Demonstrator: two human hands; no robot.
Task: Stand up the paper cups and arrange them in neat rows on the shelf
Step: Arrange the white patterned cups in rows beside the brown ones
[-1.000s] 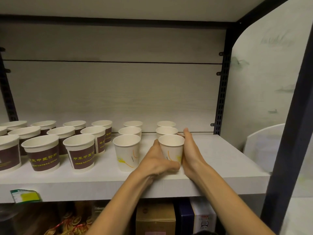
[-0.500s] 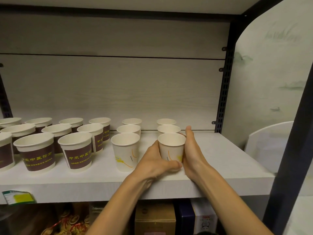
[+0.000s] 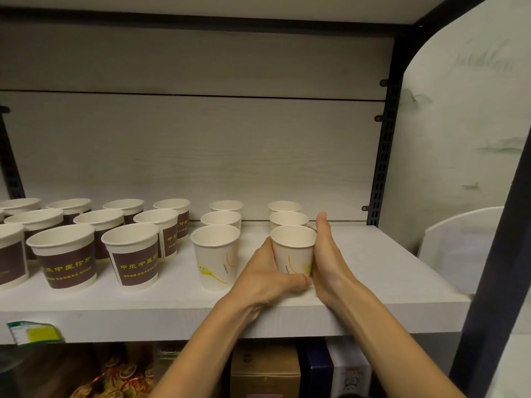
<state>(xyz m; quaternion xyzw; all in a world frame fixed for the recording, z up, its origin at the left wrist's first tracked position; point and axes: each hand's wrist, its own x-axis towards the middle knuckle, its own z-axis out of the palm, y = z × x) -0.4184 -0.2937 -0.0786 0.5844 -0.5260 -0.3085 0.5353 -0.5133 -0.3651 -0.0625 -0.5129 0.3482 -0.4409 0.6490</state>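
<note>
A white paper cup with yellow lines (image 3: 293,249) stands upright near the front edge of the pale wooden shelf (image 3: 382,268). My left hand (image 3: 267,275) wraps its left side and base; my right hand (image 3: 330,259) presses flat against its right side. Two more white cups (image 3: 288,218) stand in a column behind it. A second column of three white cups (image 3: 215,254) stands to the left. Further left, several upright cups with brown bands (image 3: 135,255) form rows.
A black perforated upright (image 3: 383,156) and a dark post (image 3: 494,268) bound the shelf on the right. A green-yellow label (image 3: 34,331) hangs on the front edge at left. Boxes (image 3: 265,369) sit on the shelf below. A white curved object (image 3: 459,248) stands beyond the right end.
Both hands stay cupped around the front white cup. The view has shifted slightly; the cups keep their places.
</note>
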